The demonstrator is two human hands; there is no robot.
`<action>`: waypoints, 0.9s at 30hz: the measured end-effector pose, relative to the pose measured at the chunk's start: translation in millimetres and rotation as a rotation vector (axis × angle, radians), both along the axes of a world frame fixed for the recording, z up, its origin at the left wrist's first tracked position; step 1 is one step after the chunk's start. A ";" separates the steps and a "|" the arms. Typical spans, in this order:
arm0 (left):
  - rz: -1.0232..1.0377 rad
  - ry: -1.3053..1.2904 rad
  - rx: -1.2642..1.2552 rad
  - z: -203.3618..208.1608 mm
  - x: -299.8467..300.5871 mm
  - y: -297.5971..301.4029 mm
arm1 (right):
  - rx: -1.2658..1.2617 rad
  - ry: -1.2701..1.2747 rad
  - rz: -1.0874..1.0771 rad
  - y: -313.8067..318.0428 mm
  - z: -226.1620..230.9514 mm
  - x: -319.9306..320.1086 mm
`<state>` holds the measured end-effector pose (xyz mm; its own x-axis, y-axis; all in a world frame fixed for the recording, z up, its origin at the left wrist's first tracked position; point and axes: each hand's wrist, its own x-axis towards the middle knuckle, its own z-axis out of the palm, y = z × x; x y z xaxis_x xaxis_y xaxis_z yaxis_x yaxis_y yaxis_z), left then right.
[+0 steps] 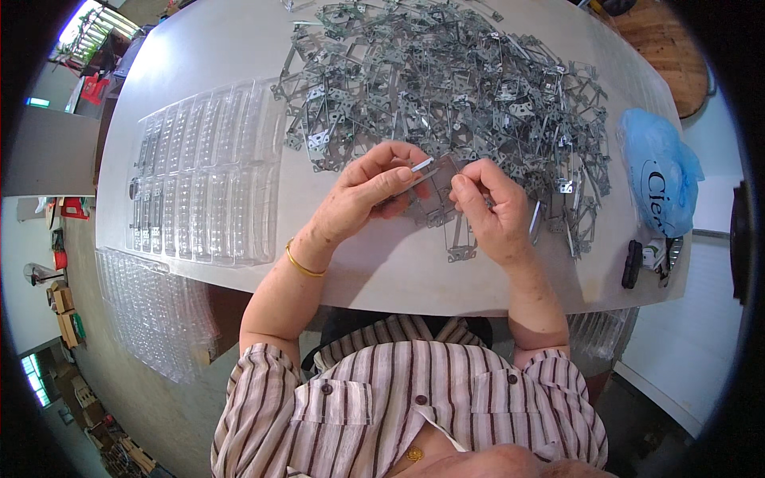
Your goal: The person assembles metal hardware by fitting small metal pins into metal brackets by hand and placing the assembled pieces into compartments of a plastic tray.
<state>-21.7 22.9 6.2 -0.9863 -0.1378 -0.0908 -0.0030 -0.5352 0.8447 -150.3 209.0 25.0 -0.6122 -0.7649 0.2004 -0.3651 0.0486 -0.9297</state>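
1. Metal piece (422, 165), thin and pale grey, sits above the near edge of the heap (446, 88), at the person's left fingertips and between the two hands.
2. The left hand (368, 185) is closed to a pinch, thumb against forefinger with the piece caught between them, the other fingers curled underneath.
3. The right hand (496, 205) has thumb and forefinger drawn nearly together beside other thin metal (whether they grip any of it, one cannot tell).
4. It looks light and fairly stiff, though a narrow strip like that would probably bend if forced; its smooth face may slip, and its edges could be sharp.
5. A fingertip hold on the flat sides, near the middle, seems best; parts in the heap look prone to snagging on one another.
6. Just nearer lies a loose part (461, 253) on the table (382, 279); to the left, a clear tray (231, 253) holds similar parts in its leftmost slots.
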 end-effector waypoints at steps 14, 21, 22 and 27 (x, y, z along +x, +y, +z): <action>0.019 -0.082 -0.332 10.7 2.9 0.2 | 0.054 0.167 -0.018 0.8 9.9 0.7; 0.041 0.040 -0.519 2.2 1.9 5.7 | 0.141 -0.157 -0.016 0.5 14.2 4.9; 0.044 0.038 -0.524 3.5 2.1 4.0 | 0.140 -0.183 -0.005 -0.1 13.4 4.4; 0.041 0.037 -0.668 5.0 3.6 0.6 | 0.122 -0.248 0.014 -1.7 7.3 4.1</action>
